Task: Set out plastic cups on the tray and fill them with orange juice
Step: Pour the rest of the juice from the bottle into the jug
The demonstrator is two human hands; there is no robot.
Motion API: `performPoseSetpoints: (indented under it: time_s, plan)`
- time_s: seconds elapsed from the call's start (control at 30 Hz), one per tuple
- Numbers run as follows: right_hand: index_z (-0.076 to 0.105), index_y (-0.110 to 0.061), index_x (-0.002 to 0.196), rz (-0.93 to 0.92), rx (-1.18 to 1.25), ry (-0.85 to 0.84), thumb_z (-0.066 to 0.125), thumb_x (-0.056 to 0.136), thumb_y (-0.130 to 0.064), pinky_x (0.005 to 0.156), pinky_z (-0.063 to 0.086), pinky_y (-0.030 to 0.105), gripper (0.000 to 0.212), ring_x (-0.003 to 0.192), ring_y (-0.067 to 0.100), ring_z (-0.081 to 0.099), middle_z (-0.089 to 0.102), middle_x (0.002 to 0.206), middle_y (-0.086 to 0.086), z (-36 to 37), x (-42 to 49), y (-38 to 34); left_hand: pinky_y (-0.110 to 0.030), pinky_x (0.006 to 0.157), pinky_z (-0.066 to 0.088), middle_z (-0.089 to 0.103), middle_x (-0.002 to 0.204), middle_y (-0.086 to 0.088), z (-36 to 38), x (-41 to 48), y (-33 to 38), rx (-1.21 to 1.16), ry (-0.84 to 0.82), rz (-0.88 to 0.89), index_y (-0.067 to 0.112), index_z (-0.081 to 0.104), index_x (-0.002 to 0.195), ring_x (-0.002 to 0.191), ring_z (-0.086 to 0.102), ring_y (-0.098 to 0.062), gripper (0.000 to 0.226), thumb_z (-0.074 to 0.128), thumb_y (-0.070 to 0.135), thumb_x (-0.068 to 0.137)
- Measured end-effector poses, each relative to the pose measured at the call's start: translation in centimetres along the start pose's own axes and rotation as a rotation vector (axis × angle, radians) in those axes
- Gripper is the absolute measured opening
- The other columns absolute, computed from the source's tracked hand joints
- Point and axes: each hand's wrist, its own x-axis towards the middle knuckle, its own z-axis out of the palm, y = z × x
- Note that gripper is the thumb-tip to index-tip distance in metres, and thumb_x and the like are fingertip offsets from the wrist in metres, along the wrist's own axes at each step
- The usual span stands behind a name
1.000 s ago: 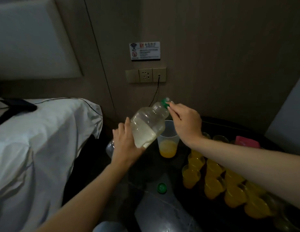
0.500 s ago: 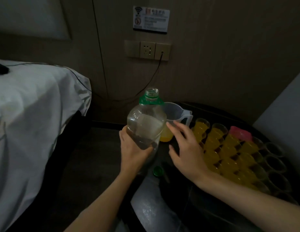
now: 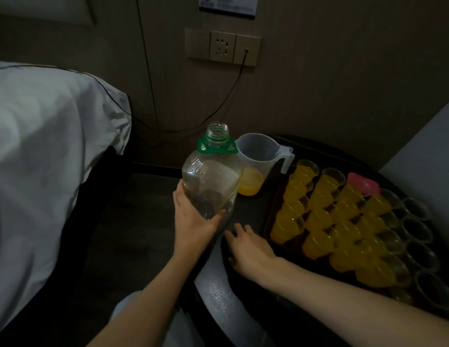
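My left hand [image 3: 193, 221] grips the lower part of a large clear bottle [image 3: 211, 181], which stands upright, uncapped, with a green handle ring at its neck and almost nothing inside. My right hand [image 3: 248, 249] lies palm down on the dark table just right of the bottle, fingers spread loosely; no cap shows around it. Behind the bottle stands a clear measuring jug [image 3: 262, 154] with a little orange juice at the bottom. The tray [image 3: 270, 221] to the right holds several small plastic cups full of juice [image 3: 318, 216] and several empty cups [image 3: 416, 226] along its right side.
A pink object [image 3: 363, 184] sits at the tray's far edge. A bed with a white sheet [image 3: 43, 159] fills the left. A black cable hangs from the wall socket [image 3: 246, 50] behind the table. A pale surface rises at far right.
The bottle went from tilted over the jug to upright, and its neck is now bare. My right hand left the bottle neck and dropped to the table where the green cap lay.
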Motion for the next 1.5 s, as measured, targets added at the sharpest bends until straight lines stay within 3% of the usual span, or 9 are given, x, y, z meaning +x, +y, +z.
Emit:
performPoseSetpoints:
  time_s: [0.1, 0.3, 0.43, 0.6, 0.77, 0.87, 1.0, 1.37, 1.5]
  plan:
    - [0.037, -0.011, 0.149, 0.052, -0.002, -0.056, 0.059, 0.097, -0.012, 0.089, 0.046, 0.042, 0.056, 0.131, 0.037, 0.039, 0.036, 0.146, 0.015, 0.6, 0.8, 0.2, -0.038, 0.113, 0.037, 0.026, 0.157, 0.0, 0.1, 0.0, -0.3, 0.009, -0.011, -0.001, 0.023, 0.009, 0.16, 0.144, 0.034, -0.021, 0.13, 0.094, 0.034, 0.063]
    - [0.042, -0.007, 0.143, 0.093, 0.02, -0.038, 0.043, 0.103, -0.004, 0.093, 0.047, 0.044, 0.041, 0.13, 0.038, 0.044, 0.041, 0.142, 0.018, -0.1, 2.0, 0.7, -0.029, 0.112, 0.032, 0.019, 0.161, 0.001, 0.2, -0.1, 0.4, -0.041, -0.044, -0.032, 0.025, -0.005, 0.162, 0.137, 0.026, -0.003, 0.143, 0.097, 0.029, 0.062]
    - [0.041, -0.011, 0.146, 0.124, 0.151, 0.09, 0.043, 0.104, -0.013, 0.091, 0.048, 0.044, 0.041, 0.123, 0.036, 0.05, 0.044, 0.135, 0.016, -1.7, 1.9, 1.3, -0.026, 0.11, 0.025, 0.011, 0.163, -0.003, -0.5, -0.1, 1.3, -0.03, -0.044, -0.057, 0.026, -0.009, 0.161, 0.146, 0.024, -0.014, 0.151, 0.098, 0.04, 0.056]
    - [0.057, -0.015, 0.124, 0.161, 0.294, 0.182, 0.062, 0.096, -0.019, 0.09, 0.053, 0.042, 0.029, 0.114, 0.035, 0.06, 0.056, 0.125, 0.011, -6.2, 0.5, 3.1, -0.027, 0.114, 0.021, 0.01, 0.164, 0.001, -2.6, 1.2, 4.7, -0.046, 0.053, 0.078, 0.022, 0.004, 0.162, 0.143, 0.017, -0.004, 0.14, 0.078, 0.068, 0.053]
    - [0.054, -0.021, 0.115, 0.192, 0.461, 0.359, 0.078, 0.087, -0.02, 0.078, 0.054, 0.03, 0.036, 0.099, 0.012, 0.06, 0.057, 0.105, -0.006, -13.3, -1.2, 5.6, -0.045, 0.122, 0.029, 0.024, 0.164, 0.003, -2.8, 4.4, 7.9, -0.028, -0.051, 0.156, 0.037, 0.016, 0.157, 0.151, 0.025, -0.02, 0.134, 0.084, 0.077, 0.049]
    - [0.051, -0.02, 0.112, 0.18, 0.736, 0.534, 0.08, 0.085, -0.022, 0.077, 0.058, 0.032, 0.04, 0.093, 0.012, 0.061, 0.057, 0.103, -0.004, -17.5, -2.0, 6.1, -0.047, 0.11, 0.047, 0.054, 0.14, 0.01, -1.9, 5.2, 7.9, -0.098, -0.127, 0.121, 0.044, 0.042, 0.137, 0.131, 0.052, -0.011, 0.105, 0.09, 0.066, 0.046]
    - [0.054, -0.027, 0.134, -0.08, 0.975, 0.72, 0.073, 0.092, -0.024, 0.09, 0.059, 0.036, 0.046, 0.105, 0.01, 0.062, 0.058, 0.115, -0.012, -20.3, -1.7, 4.6, -0.044, 0.098, 0.054, 0.06, 0.118, 0.012, -1.4, 5.5, 8.0, -0.131, -0.149, 0.096, 0.037, 0.054, 0.12, 0.112, 0.06, -0.009, 0.083, 0.088, 0.056, 0.046]
    - [0.065, -0.022, 0.108, -0.257, 0.803, 0.59, 0.083, 0.083, -0.026, 0.089, 0.059, 0.038, 0.032, 0.098, 0.008, 0.067, 0.068, 0.108, -0.008, -19.2, 0.3, 3.8, -0.047, 0.1, 0.053, 0.052, 0.121, 0.017, -1.3, 5.3, 7.3, -0.146, -0.23, 0.133, 0.046, 0.05, 0.125, 0.12, 0.053, -0.011, 0.078, 0.088, 0.053, 0.057]
    - [0.055, -0.032, 0.137, -0.394, 0.367, 0.356, 0.076, 0.089, -0.033, 0.094, 0.054, 0.031, 0.052, 0.107, 0.006, 0.059, 0.061, 0.115, -0.008, -23.2, 0.3, 4.6, -0.047, 0.101, 0.052, 0.051, 0.121, 0.016, -1.1, 5.4, 7.2, -0.141, -0.224, 0.111, 0.044, 0.051, 0.123, 0.12, 0.053, -0.013, 0.081, 0.086, 0.057, 0.051]
